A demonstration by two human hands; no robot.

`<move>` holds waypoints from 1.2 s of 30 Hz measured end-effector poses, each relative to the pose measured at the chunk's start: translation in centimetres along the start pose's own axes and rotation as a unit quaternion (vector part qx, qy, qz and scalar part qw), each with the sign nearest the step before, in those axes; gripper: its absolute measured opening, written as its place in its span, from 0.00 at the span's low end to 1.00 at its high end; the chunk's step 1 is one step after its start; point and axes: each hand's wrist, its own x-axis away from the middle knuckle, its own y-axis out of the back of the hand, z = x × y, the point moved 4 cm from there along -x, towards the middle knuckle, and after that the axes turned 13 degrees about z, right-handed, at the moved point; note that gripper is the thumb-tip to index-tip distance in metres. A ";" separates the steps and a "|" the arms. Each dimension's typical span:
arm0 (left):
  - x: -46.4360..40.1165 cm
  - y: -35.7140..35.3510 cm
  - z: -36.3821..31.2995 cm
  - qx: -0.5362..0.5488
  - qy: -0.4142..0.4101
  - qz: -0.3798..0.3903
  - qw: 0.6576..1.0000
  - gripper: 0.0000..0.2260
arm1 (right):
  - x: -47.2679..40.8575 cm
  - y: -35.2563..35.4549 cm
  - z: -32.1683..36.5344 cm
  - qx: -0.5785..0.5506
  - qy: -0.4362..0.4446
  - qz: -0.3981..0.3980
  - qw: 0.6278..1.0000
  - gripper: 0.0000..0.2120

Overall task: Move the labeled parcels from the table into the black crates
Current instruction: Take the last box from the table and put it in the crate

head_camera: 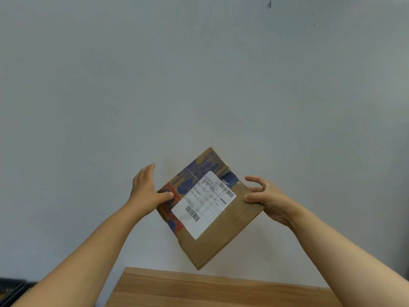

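Held up in mid-air, well above the wooden table (221, 291) and in front of a plain pale wall (199, 74): a flat cardboard parcel (223, 235), turned cornerwise so one corner points up and another down toward the table edge. On its facing side, a white shipping label (203, 204) with two barcodes, laid over blue and red-orange print along the upper left part of the cardboard; a strip of clear tape near the upper right edge. At the parcel's left corner, the left hand (146, 191), thumb pressed onto the front face, the other fingers straight and reaching up behind the edge. At the right corner, the right hand (265, 196), thumb on the front face pinching the corner against the palm side, remaining fingers curled loosely above the edge and spread apart. Both forearms bare, rising from the bottom corners. In the lower left corner, a dark slice of a black crate (13, 289), mostly out of view.
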 end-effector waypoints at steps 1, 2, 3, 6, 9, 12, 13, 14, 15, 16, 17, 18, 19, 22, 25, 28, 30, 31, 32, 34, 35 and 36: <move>-0.3 -0.1 0.1 -0.010 -0.006 0.021 1.000 0.43 | 0.0 0.0 0.4 0.017 -0.002 0.011 1.000 0.35; -0.3 -0.3 0.1 0.005 -0.006 0.058 0.998 0.41 | 0.0 0.0 0.8 0.032 -0.004 0.021 0.999 0.35; -0.3 -0.6 0.2 0.040 -0.002 0.102 0.994 0.39 | 0.0 0.0 1.2 0.044 -0.004 0.029 0.999 0.35; 0.2 -1.1 0.3 0.171 -0.013 0.197 0.965 0.34 | 0.0 0.3 2.6 0.072 0.006 0.051 0.996 0.32; 0.8 -1.1 0.5 0.238 -0.028 0.241 0.940 0.43 | -0.1 0.6 3.7 0.113 0.018 0.069 0.991 0.31; 1.6 -1.6 0.9 0.244 -0.027 0.274 0.930 0.44 | -0.5 0.6 4.2 0.145 0.020 0.093 0.985 0.32; 1.8 -1.8 1.0 0.246 -0.028 0.279 0.928 0.40 | -0.6 0.6 4.3 0.148 0.020 0.100 0.984 0.32; 2.0 -2.0 1.0 0.247 -0.028 0.283 0.926 0.37 | -0.7 0.6 4.3 0.149 0.021 0.106 0.983 0.32; 2.3 -2.1 0.9 0.250 -0.029 0.282 0.926 0.35 | -0.8 0.6 4.3 0.150 0.021 0.109 0.983 0.33; 2.5 -2.1 0.9 0.253 -0.027 0.279 0.926 0.33 | -0.9 0.5 4.3 0.149 0.021 0.110 0.982 0.34; 2.7 -2.1 0.9 0.260 -0.023 0.272 0.926 0.32 | -1.0 0.5 4.1 0.143 0.021 0.111 0.983 0.34; 2.9 -2.1 0.9 0.266 -0.019 0.265 0.927 0.30 | -1.2 0.5 3.9 0.133 0.023 0.110 0.985 0.34; 3.1 -2.1 0.9 0.275 -0.015 0.254 0.927 0.29 | -1.4 0.4 3.5 0.121 0.030 0.100 0.987 0.32; 3.8 -2.2 1.3 0.296 0.003 0.213 0.931 0.30 | -2.2 1.0 2.5 0.077 0.063 0.009 0.995 0.31; 4.4 -2.4 2.2 0.324 0.027 0.164 0.932 0.37 | -2.6 0.9 0.1 -0.023 0.043 -0.028 0.998 0.36; 5.0 -2.9 3.4 0.370 0.065 0.107 0.921 0.24 | -2.9 -0.2 -3.4 -0.018 -0.033 0.024 0.999 0.40; 5.4 -3.3 4.3 0.397 0.093 0.073 0.910 0.18 | -3.1 -1.2 -5.9 -0.005 -0.071 0.077 0.994 0.41; 5.7 -3.4 4.8 0.409 0.105 0.060 0.904 0.17 | -3.1 -1.8 -6.9 -0.002 -0.083 0.104 0.991 0.42; 6.1 -3.5 5.4 0.418 0.116 0.048 0.900 0.18 | -3.3 -2.4 -7.9 0.003 -0.090 0.130 0.987 0.41; 7.1 -3.7 6.6 0.424 0.139 0.028 0.894 0.18 | -3.6 -3.8 -9.3 0.011 -0.089 0.175 0.980 0.36; 7.8 -3.8 7.3 0.425 0.150 0.018 0.893 0.18 | -3.9 -4.5 -9.9 0.011 -0.084 0.188 0.978 0.32; 8.5 -3.7 7.8 0.425 0.159 0.008 0.891 0.18 | -4.2 -5.3 -10.4 0.009 -0.080 0.196 0.977 0.29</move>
